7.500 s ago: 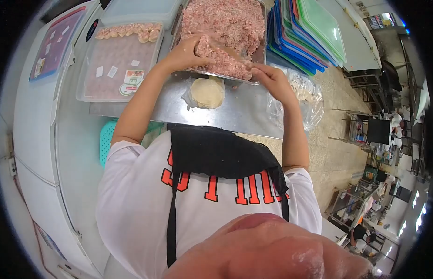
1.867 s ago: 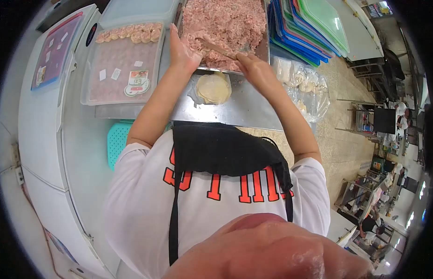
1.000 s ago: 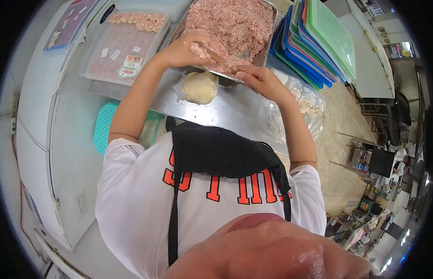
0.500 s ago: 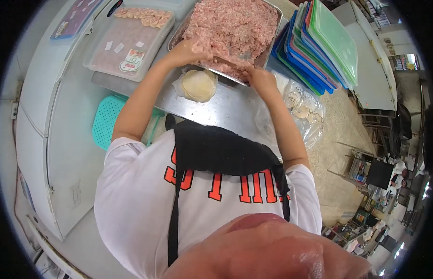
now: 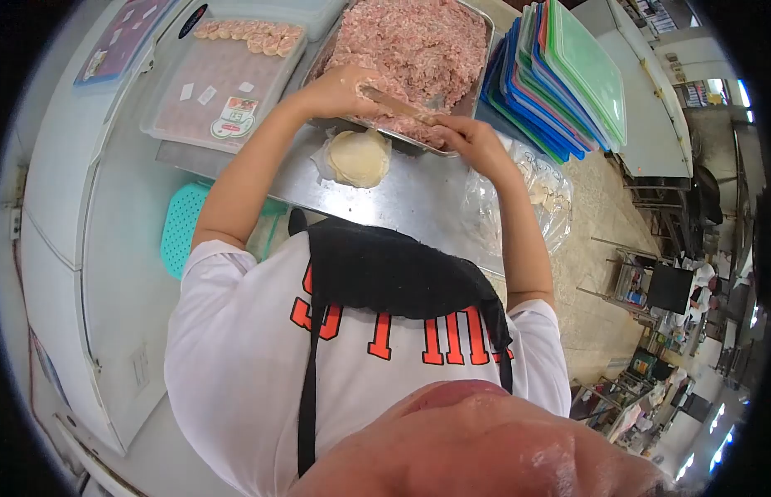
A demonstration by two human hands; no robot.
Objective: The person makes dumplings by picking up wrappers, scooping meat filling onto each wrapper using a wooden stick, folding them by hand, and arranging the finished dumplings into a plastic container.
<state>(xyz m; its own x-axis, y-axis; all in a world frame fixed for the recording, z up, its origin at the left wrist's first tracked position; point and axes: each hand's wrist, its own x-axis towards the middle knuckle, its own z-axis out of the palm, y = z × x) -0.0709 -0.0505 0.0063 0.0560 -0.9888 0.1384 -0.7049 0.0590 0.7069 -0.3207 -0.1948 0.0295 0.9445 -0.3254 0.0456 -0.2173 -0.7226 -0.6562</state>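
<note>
My right hand (image 5: 478,142) is closed round the end of a flat brown spatula (image 5: 400,107) at the near edge of a metal tray (image 5: 414,142). The far end of the spatula reaches my left hand (image 5: 337,93), whose fingers are curled over the tray's left side. What lies in that palm is hidden from me. Pinkish minced meat (image 5: 414,45) fills the tray. A stack of round, pale yellow dough wrappers (image 5: 358,157) sits on the steel table (image 5: 335,199) below my left wrist, on a piece of clear plastic.
Left of the tray stands a translucent container (image 5: 199,103) with rows of small filled pieces at its far end. Stacked coloured lids (image 5: 559,83) rise at the right. A clear plastic bag (image 5: 543,195) lies near my right forearm. A turquoise basket (image 5: 183,224) is below the table's left side.
The spatula now shows plainly between my hands, with less meat about it. My right hand has moved slightly down and right. The view has shifted a little.
</note>
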